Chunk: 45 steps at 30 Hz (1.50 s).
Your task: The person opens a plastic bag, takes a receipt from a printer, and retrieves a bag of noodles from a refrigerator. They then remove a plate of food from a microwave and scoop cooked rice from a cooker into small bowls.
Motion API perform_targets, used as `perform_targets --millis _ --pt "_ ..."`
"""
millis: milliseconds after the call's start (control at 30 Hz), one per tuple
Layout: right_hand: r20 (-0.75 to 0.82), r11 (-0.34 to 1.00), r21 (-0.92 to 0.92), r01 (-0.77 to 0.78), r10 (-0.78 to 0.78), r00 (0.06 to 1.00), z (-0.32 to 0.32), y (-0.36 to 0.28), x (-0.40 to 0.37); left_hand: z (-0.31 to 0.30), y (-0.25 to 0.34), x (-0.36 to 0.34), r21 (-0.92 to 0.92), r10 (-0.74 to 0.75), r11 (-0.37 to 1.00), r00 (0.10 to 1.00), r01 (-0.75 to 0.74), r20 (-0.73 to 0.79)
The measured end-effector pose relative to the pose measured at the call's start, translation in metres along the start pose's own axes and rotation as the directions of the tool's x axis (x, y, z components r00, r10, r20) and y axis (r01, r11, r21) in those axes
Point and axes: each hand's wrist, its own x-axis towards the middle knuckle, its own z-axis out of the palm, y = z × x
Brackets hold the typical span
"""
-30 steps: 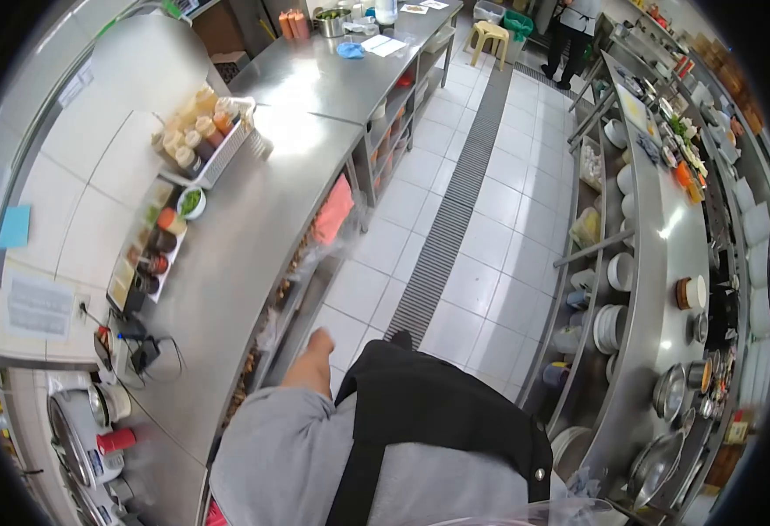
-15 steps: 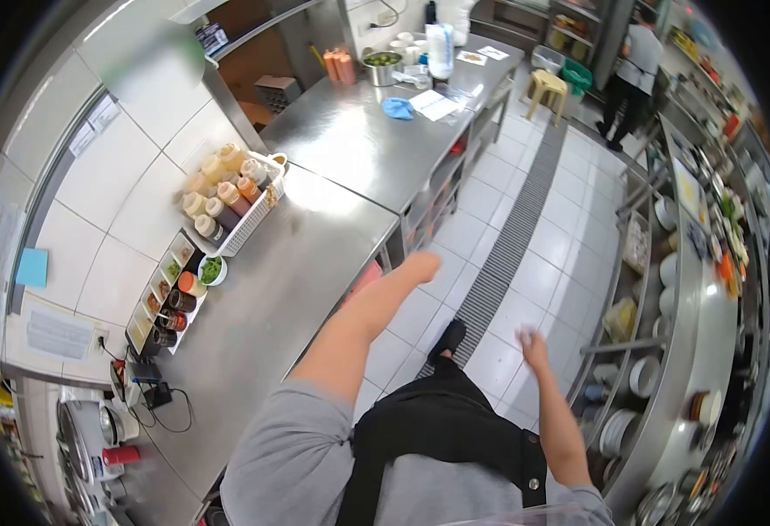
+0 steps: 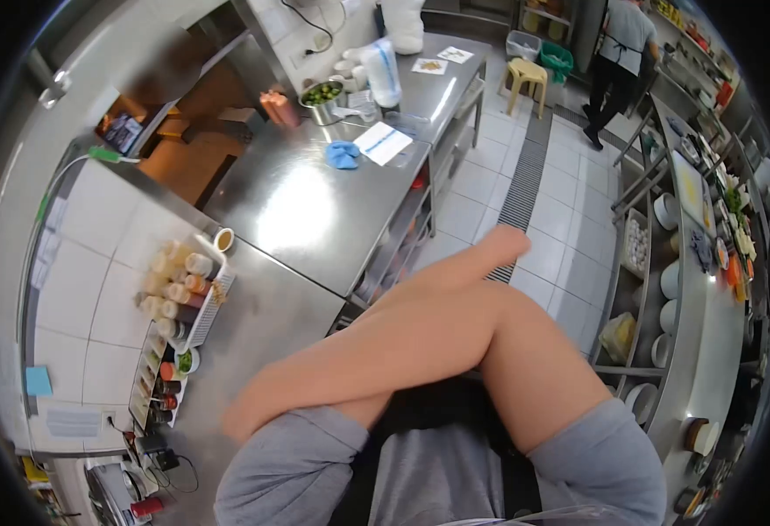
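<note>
Arms crossed in front of the apron; right forearm on the near side, left forearm passing beyond it.

Left hand: out past the bend of the right arm, in the air, seen against the drain in the floor. Hand looks bunched, but blur hides its fingers – cannot tell if open or closed. No object shows in it.

Right hand: just beside the left sleeve, seen against the worktop. Badly smeared; contact with the sleeve uncertain, finger state unreadable. No object shows there either.

Nearest things, on the worktop by the wall: a white basket of squeeze bottles, a small bowl of greens just below it, then jars in a row beside a divided tray. All lie apart from both hands.

Further off, on the far section: blue cloth, paper, pot of green produce. A co-worker stands beyond the stool, back turned.

Step in hand, my judgement: a pause or stretch, not handling. Working with anything on the worktop would first call for uncrossing the arms – then freeing the right hand from beside the sleeve.
</note>
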Motion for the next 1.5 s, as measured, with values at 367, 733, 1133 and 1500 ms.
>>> perform_targets --millis 367,733,1133,1500 --pt "-0.682 0.593 0.716 0.369 0.707 0.189 -0.075 0.172 -0.306 0.082 -0.171 -0.064 -0.509 -0.279 0.781 0.931 0.363 0.236" --pt "0.096 -0.412 0.075 -0.908 0.91 -0.404 0.222 0.218 -0.743 0.066 -0.416 -0.182 -0.682 -0.847 0.364 -0.079 0.635 -0.525" --pt "-0.222 0.659 0.276 -0.7 0.752 0.62 -0.112 0.548 -0.469 0.132 -0.445 -0.114 -0.565 -0.881 0.315 0.013 0.762 -0.473" --pt "-0.444 0.895 0.106 -0.434 0.433 0.784 -0.076 0.546 -0.382 0.061 -0.319 -0.08 -0.154 -0.945 0.03 -0.078 -0.988 0.319"
